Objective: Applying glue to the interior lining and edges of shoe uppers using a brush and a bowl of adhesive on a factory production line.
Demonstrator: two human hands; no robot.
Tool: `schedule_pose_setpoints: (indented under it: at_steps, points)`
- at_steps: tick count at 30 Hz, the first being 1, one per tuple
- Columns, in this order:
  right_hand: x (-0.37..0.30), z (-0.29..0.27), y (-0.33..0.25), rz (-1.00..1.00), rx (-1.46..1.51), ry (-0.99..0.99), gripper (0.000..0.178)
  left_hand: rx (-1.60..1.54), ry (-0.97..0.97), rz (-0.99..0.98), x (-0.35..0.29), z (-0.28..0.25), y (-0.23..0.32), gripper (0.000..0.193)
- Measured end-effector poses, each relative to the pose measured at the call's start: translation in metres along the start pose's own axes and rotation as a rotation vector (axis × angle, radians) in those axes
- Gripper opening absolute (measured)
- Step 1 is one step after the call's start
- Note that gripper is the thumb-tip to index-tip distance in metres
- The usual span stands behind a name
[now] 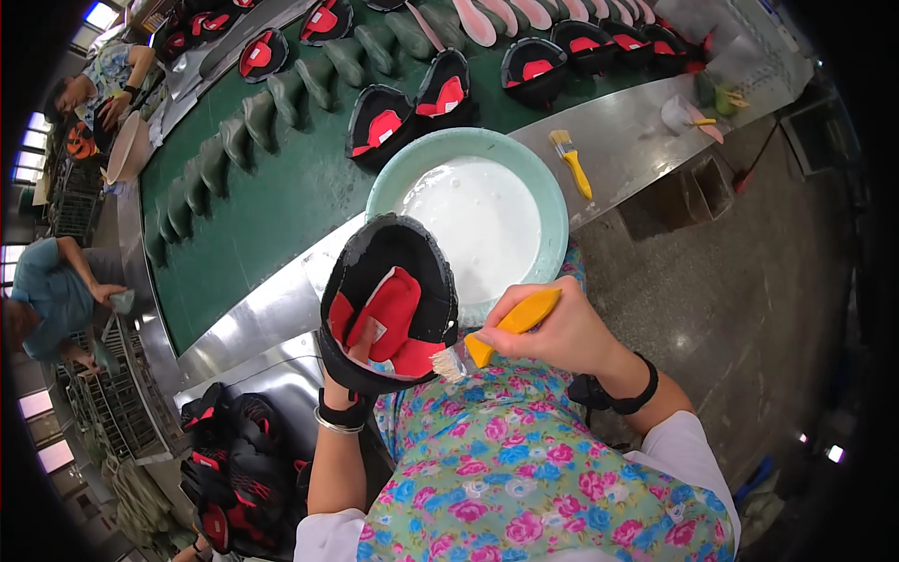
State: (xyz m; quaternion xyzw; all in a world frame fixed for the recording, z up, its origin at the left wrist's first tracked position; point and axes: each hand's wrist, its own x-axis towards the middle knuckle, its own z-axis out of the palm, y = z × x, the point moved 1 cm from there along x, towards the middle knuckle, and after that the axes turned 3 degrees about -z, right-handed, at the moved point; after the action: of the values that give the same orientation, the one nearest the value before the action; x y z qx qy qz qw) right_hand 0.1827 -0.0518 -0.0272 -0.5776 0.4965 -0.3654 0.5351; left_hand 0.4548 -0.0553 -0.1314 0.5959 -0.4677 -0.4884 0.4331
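My left hand (361, 347) grips a black shoe upper (426, 258) with a red lining, open side facing up. Its thumb shows inside the upper; the other fingers are hidden behind it. In my right hand (571, 332) is a flat paintbrush (529, 311) with a yellow handle. Its pale bristles are at the upper's lower right edge, close to or touching it. Just beyond both hands stands a light green basin (554, 201) holding white liquid (478, 220).
A green conveyor belt (272, 225) carries dark green soles (257, 120), pink insoles (476, 21) and more uppers (382, 122). A second brush (573, 164) lies on the metal edge (637, 140). Dark uppers (248, 459) are piled at lower left. Two people work at left.
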Motion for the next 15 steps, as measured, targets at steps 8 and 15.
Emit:
schedule_pose_setpoints:
  at_steps: [8, 15]
  points:
    - [0.049, -0.018, 0.030, -0.080, -0.157, 0.143, 0.017, 0.210, -0.004, 0.351, -0.010, -0.012, 0.008, 0.029]
    - [0.080, -0.005, -0.012, -0.418, -0.144, 0.115, 0.011, -1.053, -0.050, -0.475, -0.013, -0.030, -0.024, 0.033]
